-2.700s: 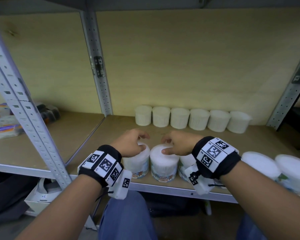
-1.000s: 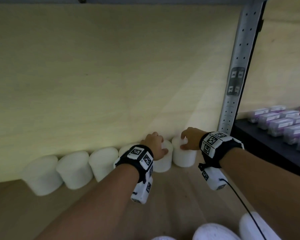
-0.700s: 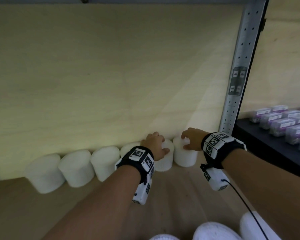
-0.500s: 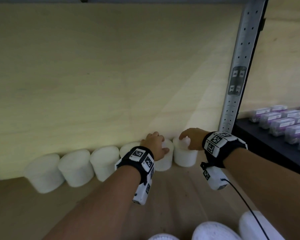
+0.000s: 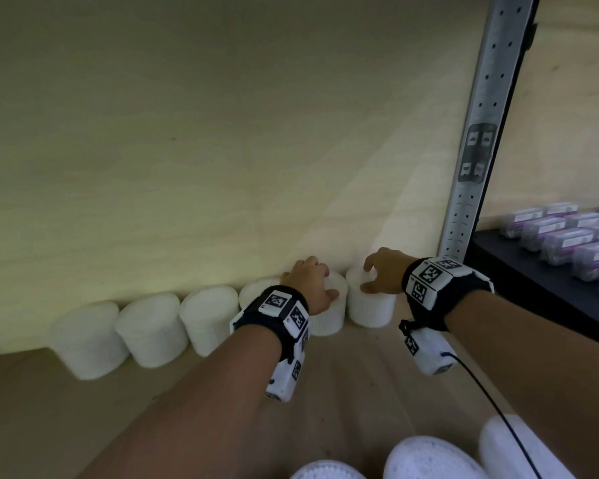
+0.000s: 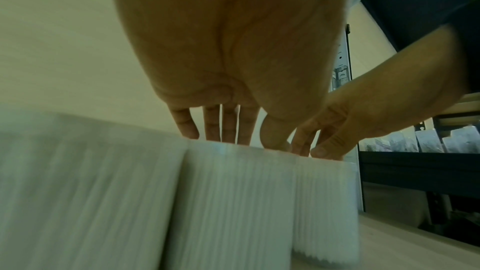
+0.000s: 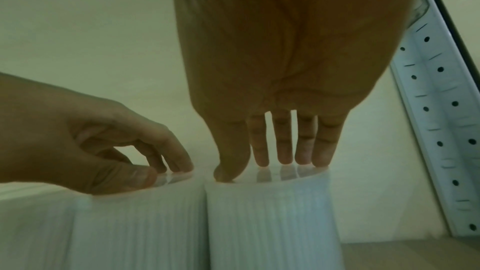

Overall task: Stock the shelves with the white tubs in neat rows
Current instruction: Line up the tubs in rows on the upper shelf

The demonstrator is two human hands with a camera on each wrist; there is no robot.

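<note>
Several white ribbed tubs stand in a row against the back wall in the head view. My left hand [image 5: 312,281] rests its fingertips and thumb on the lid of the second tub from the right [image 5: 325,319]. My right hand [image 5: 370,274] touches the lid of the rightmost tub [image 5: 370,309]. In the left wrist view, my left hand [image 6: 244,141] points straight fingers down onto its tub [image 6: 233,202]. In the right wrist view, my right hand [image 7: 259,168] has its fingertips on its tub's [image 7: 270,223] lid. The two tubs stand side by side, touching.
A perforated metal upright [image 5: 478,133] rises just right of the rightmost tub. Beyond it is a dark shelf [image 5: 533,288] with rows of purple-labelled packets [image 5: 574,236]. More white tubs [image 5: 426,458] stand at the shelf's front edge. Bare shelf board [image 5: 343,375] lies between the rows.
Both hands moved from tubs at the shelf's front edge to the right end of the back row. Over the last second they stayed on the two lids, the right fingers lifting slightly.
</note>
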